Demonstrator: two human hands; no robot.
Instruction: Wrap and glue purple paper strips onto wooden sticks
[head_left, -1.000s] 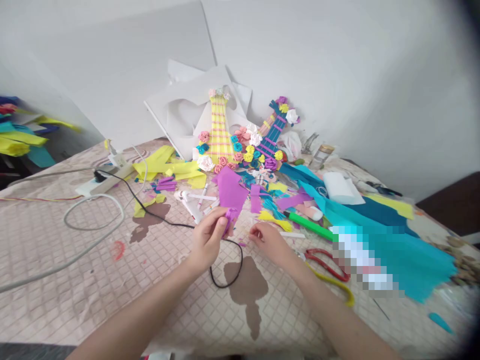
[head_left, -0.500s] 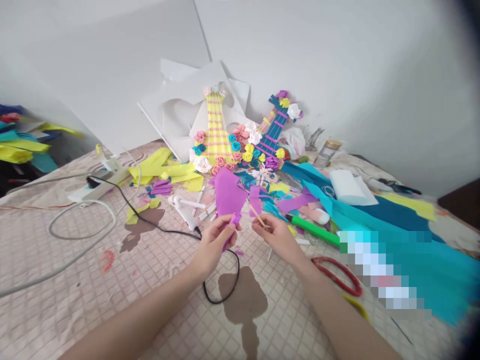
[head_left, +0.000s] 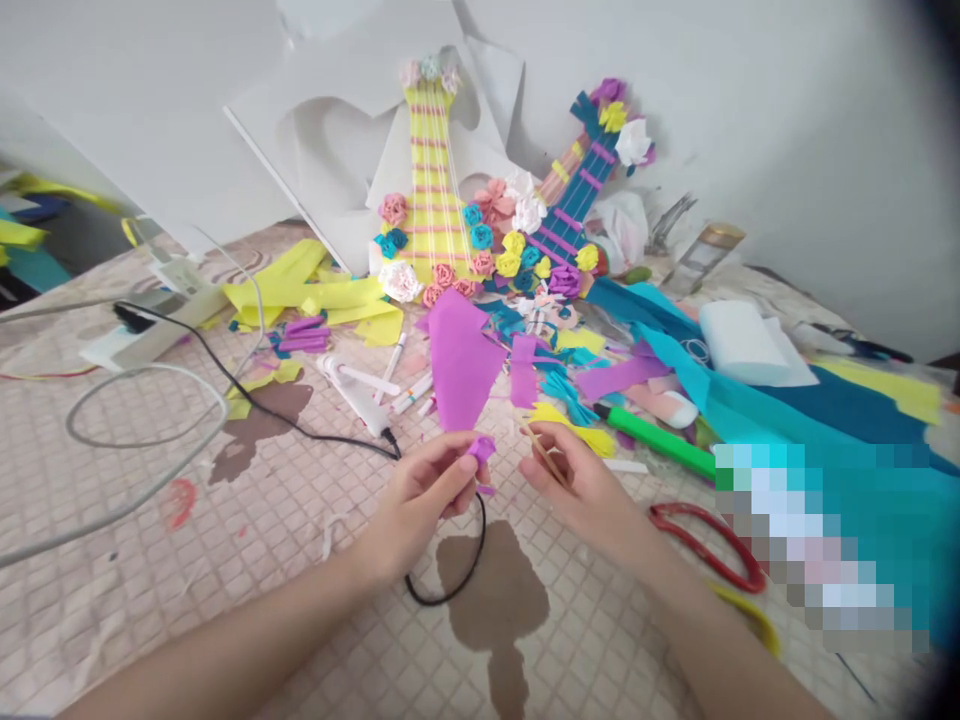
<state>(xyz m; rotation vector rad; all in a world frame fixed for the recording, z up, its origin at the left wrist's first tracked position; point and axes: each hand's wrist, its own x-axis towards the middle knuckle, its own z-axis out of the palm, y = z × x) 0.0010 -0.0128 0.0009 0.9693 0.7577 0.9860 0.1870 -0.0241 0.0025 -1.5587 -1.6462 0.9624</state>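
My left hand [head_left: 435, 485] pinches a small rolled piece of purple paper [head_left: 482, 452] between thumb and fingers. To its right, my right hand [head_left: 574, 475] holds a thin wooden stick [head_left: 545, 452], its tip pointing up and left. A gap separates the two hands. Just beyond them lies a larger purple sheet [head_left: 461, 360]. Further back stand a yellow guitar-like piece [head_left: 431, 200] and a blue one [head_left: 574, 215], both trimmed with paper flowers.
A white glue gun [head_left: 356, 395] with a black cable lies left of centre. On the right are a green stick [head_left: 660, 442], red-handled scissors [head_left: 709, 545], a white roll [head_left: 739, 345] and teal paper [head_left: 787, 470]. A power strip [head_left: 157, 325] sits at the left.
The view has shifted downward and closer to the table. My hands are slightly further apart, and the purple piece in my left hand looks more compactly rolled. A yellow fringed strip beyond my right hand is now uncovered.
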